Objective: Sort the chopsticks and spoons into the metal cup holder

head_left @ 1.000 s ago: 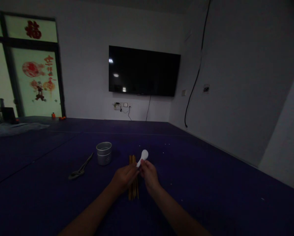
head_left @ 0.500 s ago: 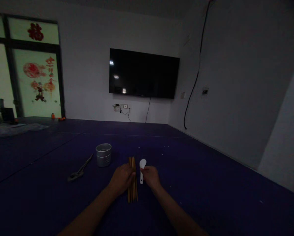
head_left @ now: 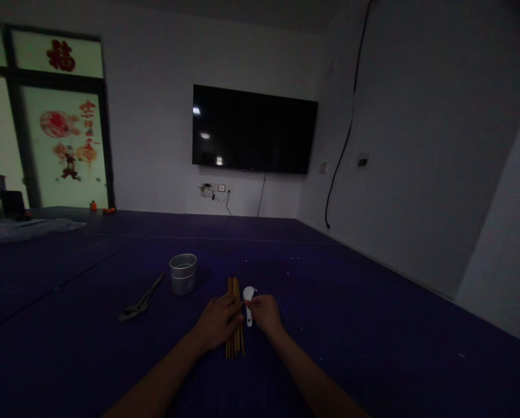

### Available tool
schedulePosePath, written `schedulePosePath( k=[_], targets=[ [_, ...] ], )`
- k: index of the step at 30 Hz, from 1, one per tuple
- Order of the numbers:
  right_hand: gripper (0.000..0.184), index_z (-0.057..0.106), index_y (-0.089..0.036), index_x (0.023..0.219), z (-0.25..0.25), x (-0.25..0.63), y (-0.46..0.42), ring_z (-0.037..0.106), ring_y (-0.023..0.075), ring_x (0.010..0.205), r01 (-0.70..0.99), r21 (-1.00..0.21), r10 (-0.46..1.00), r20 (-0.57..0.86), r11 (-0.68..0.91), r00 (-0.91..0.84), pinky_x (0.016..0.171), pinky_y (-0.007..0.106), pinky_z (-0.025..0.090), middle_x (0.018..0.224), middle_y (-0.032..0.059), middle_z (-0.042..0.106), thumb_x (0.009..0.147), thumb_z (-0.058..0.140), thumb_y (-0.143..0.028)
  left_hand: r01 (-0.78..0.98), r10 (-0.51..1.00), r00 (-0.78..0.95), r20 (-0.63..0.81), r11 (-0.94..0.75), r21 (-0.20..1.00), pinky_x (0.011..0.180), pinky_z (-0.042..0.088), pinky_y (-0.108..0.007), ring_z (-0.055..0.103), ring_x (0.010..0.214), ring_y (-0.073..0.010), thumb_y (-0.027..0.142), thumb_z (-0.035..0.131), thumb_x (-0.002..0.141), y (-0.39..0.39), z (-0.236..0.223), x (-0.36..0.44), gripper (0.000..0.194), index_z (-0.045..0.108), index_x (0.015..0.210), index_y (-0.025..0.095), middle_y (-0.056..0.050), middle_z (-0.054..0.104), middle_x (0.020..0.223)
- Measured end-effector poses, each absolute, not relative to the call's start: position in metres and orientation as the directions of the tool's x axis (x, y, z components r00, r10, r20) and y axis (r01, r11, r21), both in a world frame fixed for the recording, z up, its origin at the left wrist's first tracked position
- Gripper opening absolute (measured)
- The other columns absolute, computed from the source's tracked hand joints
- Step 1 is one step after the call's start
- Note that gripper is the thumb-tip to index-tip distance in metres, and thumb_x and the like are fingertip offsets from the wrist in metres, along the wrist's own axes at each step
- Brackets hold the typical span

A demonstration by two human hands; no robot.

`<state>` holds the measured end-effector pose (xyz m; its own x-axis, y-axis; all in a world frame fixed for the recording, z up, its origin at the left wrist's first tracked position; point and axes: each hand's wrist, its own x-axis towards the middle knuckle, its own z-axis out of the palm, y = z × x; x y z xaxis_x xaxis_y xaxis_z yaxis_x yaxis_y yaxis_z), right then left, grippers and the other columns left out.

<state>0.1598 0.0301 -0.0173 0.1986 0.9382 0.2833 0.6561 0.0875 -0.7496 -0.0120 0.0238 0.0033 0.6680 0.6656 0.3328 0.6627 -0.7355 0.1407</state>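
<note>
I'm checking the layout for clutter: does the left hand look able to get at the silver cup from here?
Probably yes: the left hand lies over the wooden sticks, and the silver cup stands upright farther forward and to its left, with nothing visible standing between them.

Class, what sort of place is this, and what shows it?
Probably a room in a home, though that isn't certain: a wide, black flat-screen television hangs on the pale grey wall, and red Chinese-style decorations mark dark-framed, pale glass panels.
</note>
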Motion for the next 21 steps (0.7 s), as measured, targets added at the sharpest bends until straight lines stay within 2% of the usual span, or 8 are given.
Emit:
schedulePosePath(
  k=[4, 10, 17, 21],
  targets=[
    [0.033, 0.061, -0.014, 0.049, -0.017, 0.156, 0.029, 0.051, 0.0098, 0.041, 0.663, -0.745, 0.940, 0.273, 0.072, 0.204, 0.042, 0.018, 0.030, 0.046, 0.0028, 0.059, 0.078, 0.053, -0.027, 0.691, 0.700, 0.648, 0.300, -0.706, 0.154, 0.101, 0.031, -0.049, 0.040, 0.123, -0.0243, 0.042, 0.032, 0.090, 0.021, 0.007, -0.010, 0.042, 0.048, 0.126, 0.028, -0.007, 0.047, 0.132],
    [0.032, 0.065, -0.013, 0.056, -0.016, 0.152, 0.026, 0.049, 0.0088, 0.038, 0.688, -0.723, 0.942, 0.267, 0.058, 0.201, 0.040, 0.017, 0.030, 0.047, 0.0031, 0.061, 0.081, 0.051, -0.027, 0.702, 0.718, 0.637, 0.279, -0.691, 0.174, 0.101, 0.030, -0.049, 0.040, 0.123, -0.0248, 0.045, 0.034, 0.088, 0.018, 0.011, -0.009, 0.043, 0.049, 0.124, 0.027, -0.007, 0.046, 0.133],
    [0.030, 0.067, -0.012, 0.055, -0.011, 0.150, 0.026, 0.053, 0.0108, 0.047, 0.763, -0.640, 0.927, 0.335, 0.092, 0.170, 0.045, 0.019, 0.029, 0.051, 0.0054, 0.063, 0.080, 0.055, -0.026, 0.712, 0.736, 0.626, 0.257, -0.674, 0.196, 0.102, 0.027, -0.050, 0.038, 0.125, -0.0263, 0.051, 0.038, 0.084, 0.018, 0.011, -0.007, 0.047, 0.048, 0.125, 0.028, -0.007, 0.045, 0.134],
    [0.029, 0.069, -0.014, 0.058, -0.010, 0.148, 0.025, 0.055, 0.0121, 0.050, 0.805, -0.585, 0.919, 0.364, 0.096, 0.154, 0.048, 0.021, 0.029, 0.057, 0.0068, 0.066, 0.080, 0.056, -0.028, 0.721, 0.744, 0.619, 0.252, -0.665, 0.193, 0.102, 0.027, -0.048, 0.036, 0.126, -0.0263, 0.047, 0.042, 0.082, 0.019, 0.010, -0.006, 0.047, 0.047, 0.125, 0.028, -0.006, 0.043, 0.136]
  ],
)
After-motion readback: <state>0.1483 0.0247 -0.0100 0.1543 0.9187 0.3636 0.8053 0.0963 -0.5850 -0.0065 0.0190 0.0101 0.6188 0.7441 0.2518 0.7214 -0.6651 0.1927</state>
